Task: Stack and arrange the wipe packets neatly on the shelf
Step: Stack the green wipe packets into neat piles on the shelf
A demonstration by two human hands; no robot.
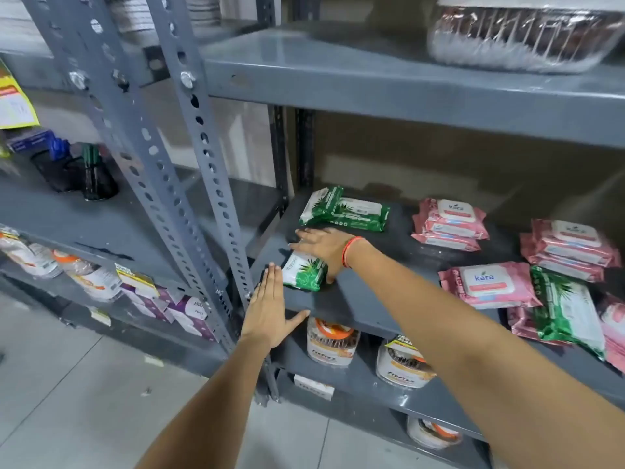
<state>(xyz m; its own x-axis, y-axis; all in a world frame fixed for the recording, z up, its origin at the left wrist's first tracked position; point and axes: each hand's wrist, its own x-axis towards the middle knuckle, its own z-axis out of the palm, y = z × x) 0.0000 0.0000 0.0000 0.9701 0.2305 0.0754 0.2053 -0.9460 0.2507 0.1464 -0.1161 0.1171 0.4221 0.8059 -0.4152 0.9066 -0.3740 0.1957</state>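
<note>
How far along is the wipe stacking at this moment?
Partly done: two pink stacks sit at the back. In hand: the right hand presses a green packet near the shelf's left end, with the left hand flat beside it. Left: the mixed pile at right and the back green packets.

"kara": pink wipe packet (pixel 484 285) | "fitfizz": jars (pixel 331 346)

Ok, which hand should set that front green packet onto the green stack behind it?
Probably the right hand: it already lies on the green packet, just before the green stack. The left hand lies flat, holding nothing.
</note>
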